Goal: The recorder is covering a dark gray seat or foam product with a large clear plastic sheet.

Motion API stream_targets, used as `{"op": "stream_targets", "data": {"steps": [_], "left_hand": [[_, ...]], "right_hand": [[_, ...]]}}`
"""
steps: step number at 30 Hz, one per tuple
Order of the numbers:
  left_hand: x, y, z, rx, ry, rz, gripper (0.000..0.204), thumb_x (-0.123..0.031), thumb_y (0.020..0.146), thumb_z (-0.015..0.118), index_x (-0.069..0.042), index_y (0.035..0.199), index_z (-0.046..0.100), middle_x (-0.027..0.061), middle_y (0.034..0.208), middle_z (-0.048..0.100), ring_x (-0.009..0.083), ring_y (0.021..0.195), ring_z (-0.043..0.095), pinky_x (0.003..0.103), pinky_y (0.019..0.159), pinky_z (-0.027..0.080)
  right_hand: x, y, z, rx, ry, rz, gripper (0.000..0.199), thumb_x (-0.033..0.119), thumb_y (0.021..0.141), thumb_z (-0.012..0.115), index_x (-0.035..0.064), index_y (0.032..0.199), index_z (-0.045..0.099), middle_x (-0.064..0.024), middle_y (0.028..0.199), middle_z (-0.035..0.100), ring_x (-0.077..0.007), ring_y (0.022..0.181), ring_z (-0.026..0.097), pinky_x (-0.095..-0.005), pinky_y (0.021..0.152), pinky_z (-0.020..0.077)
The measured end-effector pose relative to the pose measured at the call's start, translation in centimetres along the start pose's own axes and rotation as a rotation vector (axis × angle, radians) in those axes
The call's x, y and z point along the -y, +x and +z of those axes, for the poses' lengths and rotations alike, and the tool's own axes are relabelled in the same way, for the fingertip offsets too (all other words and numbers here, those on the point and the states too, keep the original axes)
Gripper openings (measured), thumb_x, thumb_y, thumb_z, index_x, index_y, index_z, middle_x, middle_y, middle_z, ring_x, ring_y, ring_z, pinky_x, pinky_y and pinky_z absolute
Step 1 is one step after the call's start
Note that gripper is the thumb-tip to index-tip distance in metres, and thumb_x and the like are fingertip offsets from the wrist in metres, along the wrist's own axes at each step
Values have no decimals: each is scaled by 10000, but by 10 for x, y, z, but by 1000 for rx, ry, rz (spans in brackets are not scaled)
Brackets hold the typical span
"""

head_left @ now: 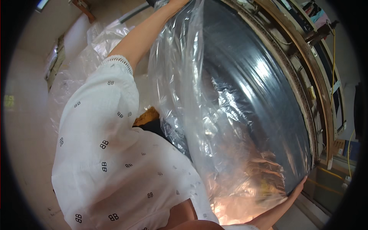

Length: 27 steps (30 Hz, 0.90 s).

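A wide, glossy dark sheet (237, 50) stretches before me, curved by the lens. Clear plastic film (195, 111) lies over its left and lower parts in loose folds and wrinkles. At the top edge of the picture, my left hand (183, 2) is beside the upper end of the film, mostly cut off, with its fingers out of sight. Low on the right, my right hand (300, 187) touches the near right corner of the dark sheet. Its fingertips are hidden there, so I cannot tell whether it grips the sheet.
Along the far side runs a long machine frame (295, 73) with rails and a rod bracket (322, 33). A yellow cord (333, 65) hangs by it. More crumpled clear plastic (80, 73) lies at the left, above a pale floor (30, 153). A grey pipe (133, 13) is at upper left.
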<state>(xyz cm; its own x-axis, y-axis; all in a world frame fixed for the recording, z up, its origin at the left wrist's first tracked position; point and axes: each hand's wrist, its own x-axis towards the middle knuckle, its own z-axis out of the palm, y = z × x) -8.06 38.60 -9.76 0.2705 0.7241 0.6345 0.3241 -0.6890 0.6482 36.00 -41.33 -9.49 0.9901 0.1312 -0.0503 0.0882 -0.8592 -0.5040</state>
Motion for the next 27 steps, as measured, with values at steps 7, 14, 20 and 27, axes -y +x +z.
{"op": "stream_targets", "data": {"steps": [7,14,20,27], "left_hand": [[-29,13,1,220,-169,-399,267,-289,724,642,-22,737,651,101,614,605,181,585,568,340,577,439],[6,3,10,43,53,-104,376,-378,738,600,-12,799,661,149,722,637,233,691,612,352,659,449],[14,8,17,48,-9,64,301,-294,751,575,1,722,625,136,642,592,237,591,524,383,587,412],[83,54,9,245,345,53,546,-630,718,551,-184,1001,689,104,1033,647,287,1021,576,359,889,408]], "right_hand": [[243,-140,54,-516,-215,-973,297,173,890,525,-12,1123,518,-144,1045,526,-284,973,501,-367,851,394],[317,-391,189,288,145,-1106,458,136,679,692,68,1089,500,-129,1040,492,-294,958,453,-389,842,340],[148,-352,168,-212,-357,-661,476,-14,598,585,103,1059,550,-136,1026,510,-315,957,476,-428,812,372],[-35,-391,2,-570,-524,-80,379,-72,582,507,120,893,608,-75,931,572,-309,918,504,-388,776,419]]}}
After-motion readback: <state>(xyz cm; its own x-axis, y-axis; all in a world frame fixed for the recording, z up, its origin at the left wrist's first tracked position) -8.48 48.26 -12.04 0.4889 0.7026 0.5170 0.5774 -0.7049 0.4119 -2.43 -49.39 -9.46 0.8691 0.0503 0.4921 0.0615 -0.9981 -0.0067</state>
